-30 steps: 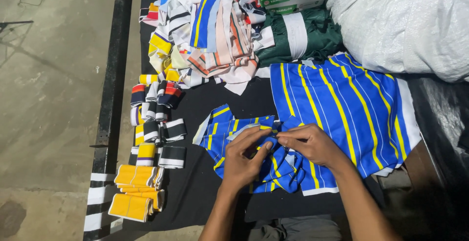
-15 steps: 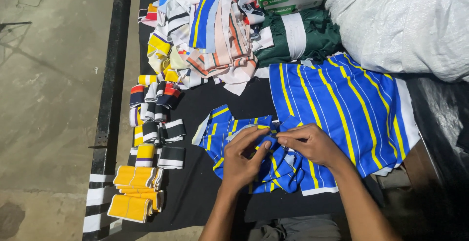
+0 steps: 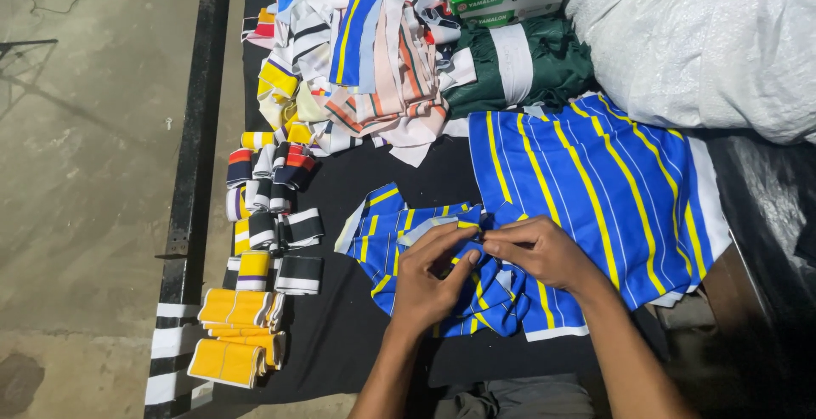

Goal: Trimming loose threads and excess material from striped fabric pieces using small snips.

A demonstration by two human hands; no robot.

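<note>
Left hand: my left hand sits nearest me, fingers curled and pinching a fold of the small blue-and-yellow striped piece, thumb up near the fold's tip.
Right hand: my right hand meets it from the other side, fingertips nipped on the same fold; both are grasping cloth, neither is loose.
Striped piece: it lies bunched on the black table cover, just left of centre, its right part under my hands and overlapping the big panel.
Step in hand: I judge I'm matching two cloth edges at the pinch point, aligning the stripes.
Next move: it calls for a steady pinch and a small, even pull so the edges stay matched.
Big striped panel: spread flat beyond my right hand, its near edge touching the small piece.
Open room: bare black cover in front of my left hand; that is the free lane.
Left edge: yellow folded bands and rolled rib trims line the table rail, so little slack there.
Far side: heap of mixed trims, green fabric, white sack.
</note>
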